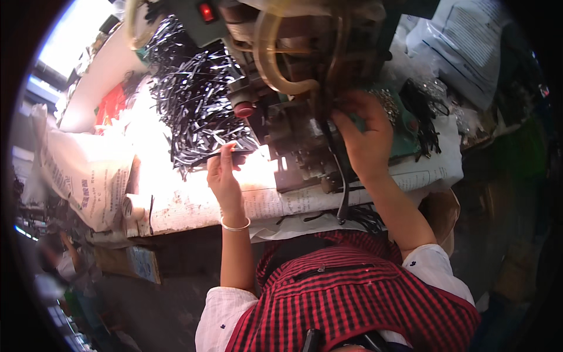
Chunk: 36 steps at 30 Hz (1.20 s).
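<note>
One left hand (224, 179) pinches a dark strip (243, 153), decent room to the worktop's front edge (187, 217), but the right hand (370, 141) crowds the machine (299, 132), can't tell its grip.

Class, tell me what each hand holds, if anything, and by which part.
The left hand pinches a black strip; where along its length is unclear. Whether the right hand at the machine holds anything cannot be told.
</note>
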Available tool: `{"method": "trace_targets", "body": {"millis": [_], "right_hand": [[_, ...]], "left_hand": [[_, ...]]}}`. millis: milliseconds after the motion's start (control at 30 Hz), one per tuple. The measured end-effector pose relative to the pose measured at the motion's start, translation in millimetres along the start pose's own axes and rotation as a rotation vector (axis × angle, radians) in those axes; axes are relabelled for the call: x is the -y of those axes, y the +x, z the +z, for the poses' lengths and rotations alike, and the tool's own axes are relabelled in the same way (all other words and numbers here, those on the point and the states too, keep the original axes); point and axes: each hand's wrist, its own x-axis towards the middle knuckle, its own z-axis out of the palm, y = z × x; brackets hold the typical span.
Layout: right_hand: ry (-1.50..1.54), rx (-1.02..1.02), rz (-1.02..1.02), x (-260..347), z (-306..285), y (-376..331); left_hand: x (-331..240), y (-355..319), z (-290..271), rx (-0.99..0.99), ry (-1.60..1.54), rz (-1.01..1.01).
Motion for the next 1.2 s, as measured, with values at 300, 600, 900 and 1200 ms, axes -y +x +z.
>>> {"method": "trace_targets", "body": {"millis": [300, 600, 900, 1200], "right_hand": [[0.259, 0.061, 0.195, 32.8, 7.0, -8.6], [-0.089, 0.208, 0.125, 15.7, -48.2, 16.6], [-0.912, 0.192, 0.03, -52.0, -110.0, -15.5], [-1.141, 0.232, -0.014, -61.8, -87.0, -11.5]], "left_hand": [[-111.0, -26.0, 51.2, 0.066, -0.088, 0.589], [-94.2, -39.9, 96.9, 0.504, 0.539, 1.328], [-80.6, -35.6, 104.0, 0.496, 0.466, 1.351], [-87.2, -81.8, 56.1, 0.593, 0.567, 0.931]]}}
